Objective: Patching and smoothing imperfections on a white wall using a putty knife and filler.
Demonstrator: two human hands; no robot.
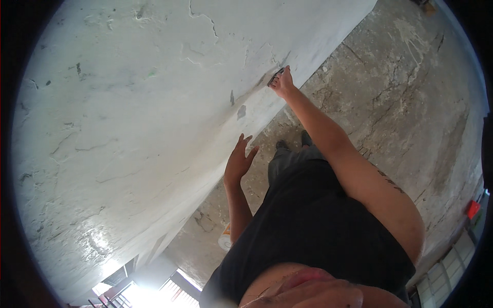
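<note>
White plaster, cracked and flaking, covers the wall (128, 118) that fills the left and top of the view. One wall is seen, 1 small dark tool, 2 hands, 2 shoes.

The tool (276, 77) is a short dark scraper-like piece w/ a toothed or ridged look; its exact kind can't be told, too small. It is pressed against the wall near the wall's lower edge, just above where the wall meets the concrete floor (411, 102). It is clenched in the right hand (284, 83), fingers wrapped round it, w/ the working end poking out past the fingertips toward the plaster. The right arm is stretched out full.

The left hand (239, 160) is released, nothing held, fingers spread; it is held flat near or on the wall, lower down than the tool and well apart from it. Contact w/ the plaster can't be told for sure.

A few dark chipped patches (241, 111) are seen on the wall btwn the two hands. The shoes (294, 142) stand on the floor close to the wall's base. A red object (473, 209) lies by the floor's far right edge.
</note>
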